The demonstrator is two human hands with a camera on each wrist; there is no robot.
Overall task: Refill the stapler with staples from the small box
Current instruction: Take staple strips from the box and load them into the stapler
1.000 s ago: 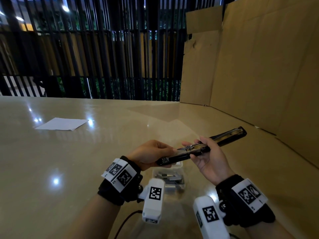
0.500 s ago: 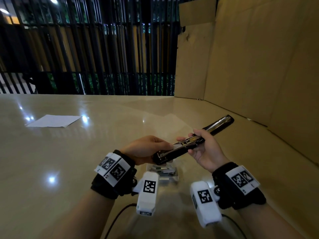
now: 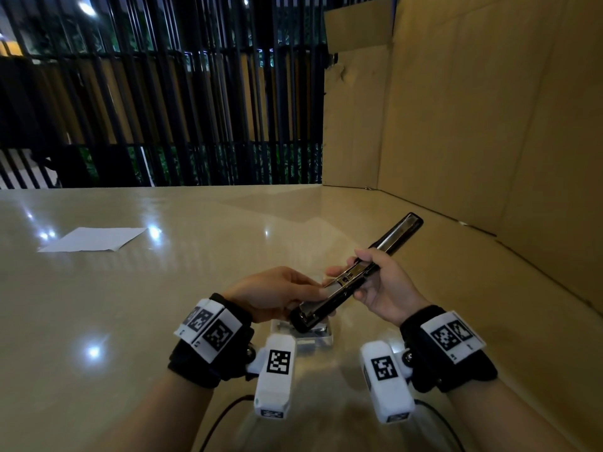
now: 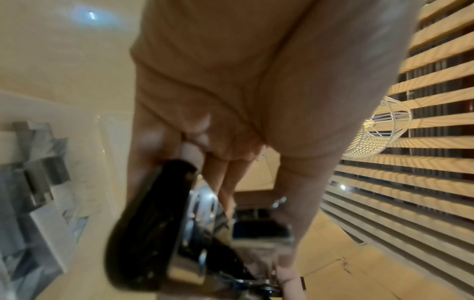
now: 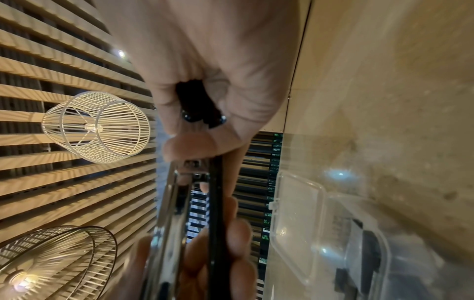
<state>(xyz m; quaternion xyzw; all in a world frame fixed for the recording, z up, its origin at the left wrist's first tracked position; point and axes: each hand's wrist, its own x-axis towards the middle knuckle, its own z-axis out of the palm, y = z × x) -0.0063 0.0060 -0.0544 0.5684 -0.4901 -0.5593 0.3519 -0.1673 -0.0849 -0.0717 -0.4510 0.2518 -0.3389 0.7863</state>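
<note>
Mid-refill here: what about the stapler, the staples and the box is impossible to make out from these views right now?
- Staples in the stapler channel: head view too small and glary; left wrist view blurred.
- Small box contents: head view, hidden by the stapler and left hand; right wrist view blurs the box.
- Loose strip held by the left hand: its fingers hide it.
- Right hand covers the stapler's middle.

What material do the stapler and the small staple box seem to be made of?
Stapler: probably glossy black plastic around bright metal; its inner channel gives mirror-like reflections. Small box: clear hard plastic, it seems; grey staples show through its walls, and the lid is see-through.
</note>
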